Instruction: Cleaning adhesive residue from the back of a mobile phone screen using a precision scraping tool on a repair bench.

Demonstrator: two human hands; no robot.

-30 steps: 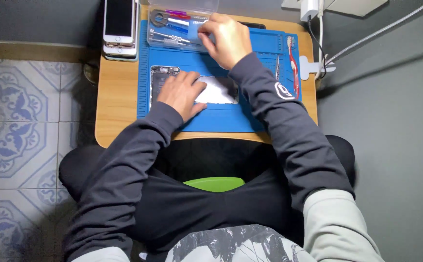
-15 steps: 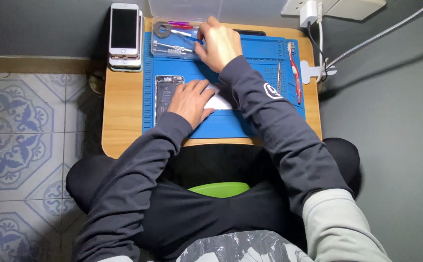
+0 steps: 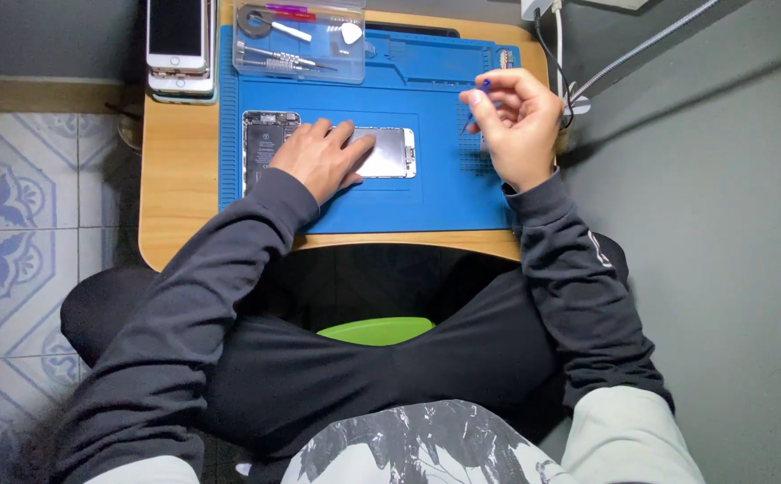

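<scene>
The left hand [image 3: 323, 159] is laid flat, fingers spread, on an opened phone [image 3: 332, 152] lying on the blue work mat [image 3: 426, 193]. The exposed internals show just beyond the knuckles on the thumbless side, the pale screen half beyond the fingertips.

The right hand [image 3: 517, 121] is raised above the mat's far edge, fingers pressed together in a pinch on a thin blue-tipped tool [image 3: 483, 87]; its exact kind cannot be told.

The phone is judged light, rigid and fragile, with smooth glass likely to slip. It is best taken by its long edges, clear of the bare internals. The tool is judged very light and easily dropped.

A clear tool tray [image 3: 299, 40] lies ahead of the left hand, and stacked phones [image 3: 176, 45] are set beside it on the wooden table [image 3: 175, 197]. Cables [image 3: 578, 85] hang close to the right hand. Nothing lies between the two hands.
</scene>
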